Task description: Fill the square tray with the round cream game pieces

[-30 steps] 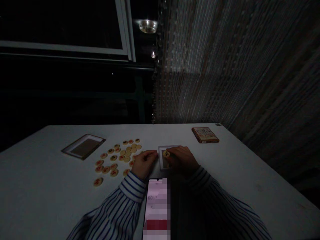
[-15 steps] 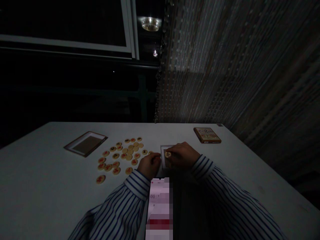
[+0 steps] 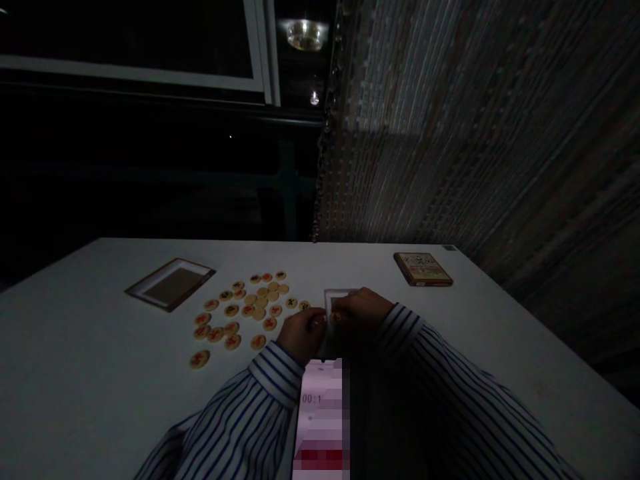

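My left hand point(image 3: 301, 335) is closed, with thumb and fingertips pinched at the left edge of a small white-rimmed box tray point(image 3: 327, 297). Over that tray, my right hand point(image 3: 364, 312) pinches a round wooden Chinese chess piece point(image 3: 335, 319) low inside it. The right hand hides most of the tray, and shadow covers its near end. To the left of my hands, several Chinese chess pieces point(image 3: 231, 310) lie spread on the white table point(image 3: 125, 373). Some show red or black characters; others are blank side up.
An open shallow box half point(image 3: 173, 283) lies at the left. A closed printed box point(image 3: 424, 269) sits at the far right. A lit phone point(image 3: 320, 420) showing a timer is below my hands. Behind the table's right side hangs a bead curtain point(image 3: 400, 167).
My right hand has lowered the chess piece into the tray, and the piece is now partly hidden by my fingers. My left hand stays at the tray's edge. The view has shifted slightly.
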`<action>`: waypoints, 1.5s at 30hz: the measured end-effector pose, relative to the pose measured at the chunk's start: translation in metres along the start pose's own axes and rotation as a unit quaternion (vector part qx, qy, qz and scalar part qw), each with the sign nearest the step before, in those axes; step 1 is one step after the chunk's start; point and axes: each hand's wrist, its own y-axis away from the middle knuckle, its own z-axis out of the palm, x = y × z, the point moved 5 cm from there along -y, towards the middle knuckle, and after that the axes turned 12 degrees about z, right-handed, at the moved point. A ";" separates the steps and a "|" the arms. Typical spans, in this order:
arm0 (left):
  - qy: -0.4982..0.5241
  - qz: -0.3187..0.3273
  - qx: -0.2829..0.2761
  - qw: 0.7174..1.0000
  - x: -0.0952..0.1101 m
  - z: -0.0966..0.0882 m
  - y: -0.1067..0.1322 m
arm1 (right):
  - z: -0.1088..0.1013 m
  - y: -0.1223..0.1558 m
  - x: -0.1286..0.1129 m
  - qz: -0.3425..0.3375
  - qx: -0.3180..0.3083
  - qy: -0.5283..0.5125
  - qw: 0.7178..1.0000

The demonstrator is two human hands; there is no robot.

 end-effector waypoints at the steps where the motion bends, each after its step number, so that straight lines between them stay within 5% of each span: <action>1: -0.002 -0.002 -0.002 1.000 0.000 0.000 0.000 | 0.001 -0.001 0.000 -0.004 -0.005 0.000 1.000; 45: 0.010 -0.023 -0.023 0.999 0.004 0.001 0.000 | 0.010 -0.003 -0.006 -0.043 -0.041 0.037 0.998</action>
